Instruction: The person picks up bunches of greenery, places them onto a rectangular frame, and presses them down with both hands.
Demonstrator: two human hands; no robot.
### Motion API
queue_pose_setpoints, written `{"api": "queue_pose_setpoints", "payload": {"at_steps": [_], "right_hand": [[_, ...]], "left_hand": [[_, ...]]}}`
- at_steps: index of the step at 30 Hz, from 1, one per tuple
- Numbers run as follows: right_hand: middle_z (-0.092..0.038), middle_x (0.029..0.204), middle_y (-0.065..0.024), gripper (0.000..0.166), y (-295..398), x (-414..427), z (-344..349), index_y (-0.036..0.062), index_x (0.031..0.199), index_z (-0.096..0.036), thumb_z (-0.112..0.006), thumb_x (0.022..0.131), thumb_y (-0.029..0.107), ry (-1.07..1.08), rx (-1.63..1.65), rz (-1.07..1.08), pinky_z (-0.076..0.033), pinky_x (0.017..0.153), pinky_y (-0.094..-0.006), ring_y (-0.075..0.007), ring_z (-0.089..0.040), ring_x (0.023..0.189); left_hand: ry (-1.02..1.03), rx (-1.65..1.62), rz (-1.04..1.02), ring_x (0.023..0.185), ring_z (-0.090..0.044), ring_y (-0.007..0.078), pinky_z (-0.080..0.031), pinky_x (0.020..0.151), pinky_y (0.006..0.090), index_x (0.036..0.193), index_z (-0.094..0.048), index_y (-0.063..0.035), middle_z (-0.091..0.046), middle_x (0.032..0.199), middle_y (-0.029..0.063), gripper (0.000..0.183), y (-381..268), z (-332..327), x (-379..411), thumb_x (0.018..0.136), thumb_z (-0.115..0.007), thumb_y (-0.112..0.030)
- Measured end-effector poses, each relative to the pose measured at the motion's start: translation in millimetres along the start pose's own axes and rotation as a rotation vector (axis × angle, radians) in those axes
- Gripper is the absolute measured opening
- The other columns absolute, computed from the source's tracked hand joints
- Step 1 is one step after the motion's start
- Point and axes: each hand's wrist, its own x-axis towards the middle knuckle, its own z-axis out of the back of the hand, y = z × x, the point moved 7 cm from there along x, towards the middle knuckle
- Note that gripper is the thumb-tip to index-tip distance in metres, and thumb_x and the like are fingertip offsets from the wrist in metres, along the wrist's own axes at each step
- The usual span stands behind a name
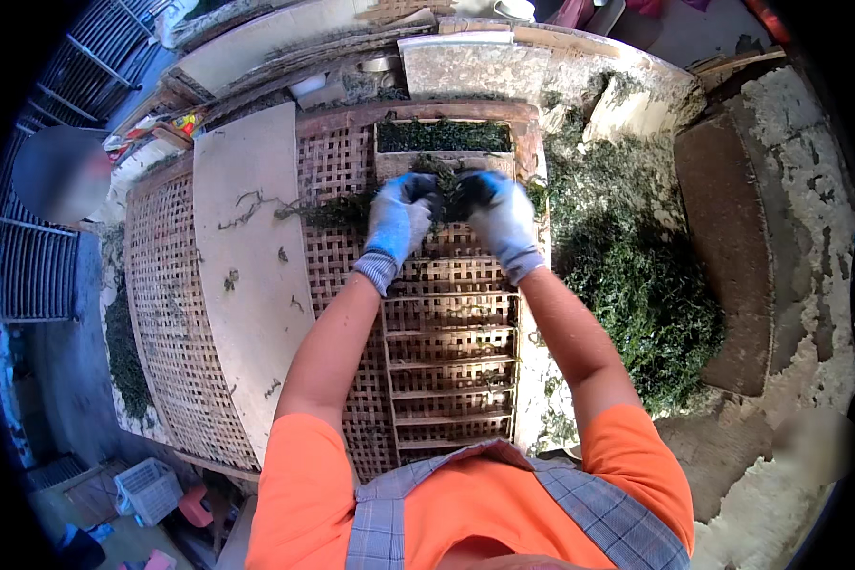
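Both hands wear pale knit gloves with dark palms and fingers. My left hand (402, 217) and my right hand (497, 214) are close together, fingers curled on a clump of dark green plant strands (434, 171) between them; motion blurs the fingertips. They are over a slatted wooden frame (452, 361) lying on a woven bamboo-strip mat (335, 167). Just beyond the hands, the frame's far slot is packed with green strands (443, 137). Slots nearer my body show bare weave. A loose bunch of strands (335, 212) trails left from my left hand.
Right of the mat lies a large heap of green strands (634, 299), beside a brown board (719, 256). A pale board (253, 285) with scattered bits lies left, then another woven panel (178, 299). A white plastic crate (149, 491) stands at lower left.
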Motion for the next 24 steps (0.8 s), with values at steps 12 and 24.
{"api": "queue_pose_setpoints", "payload": {"at_steps": [12,24], "right_hand": [[-0.057,0.14,-0.0099,0.056,-18.6,-38.3,-12.5,0.0176,0.139,-0.052,-0.062,0.084,0.013,0.19,-0.357,0.242,-0.037,0.114,-0.0426,-0.03,-0.052,0.131],[-0.045,0.152,-0.0102,0.058,69.2,-21.8,-82.8,0.0128,0.137,-0.056,-0.064,0.08,0.018,0.43,-0.185,0.376,-0.032,0.116,-0.0415,-0.0302,-0.041,0.14]], "left_hand": [[0.216,1.231,-0.722,0.147,-0.029,0.024,-0.012,0.124,0.0435,0.148,-0.045,-0.0185,-0.042,0.154,0.0063,0.055,14.8,-15.5,-37.9,0.101,-0.036,-0.045],[0.191,1.372,-0.479,0.145,-0.026,0.0387,-0.017,0.121,0.0498,0.152,-0.037,-0.016,-0.031,0.156,0.0201,0.092,-20.7,76.8,-9.2,0.076,-0.074,-0.051]]}}
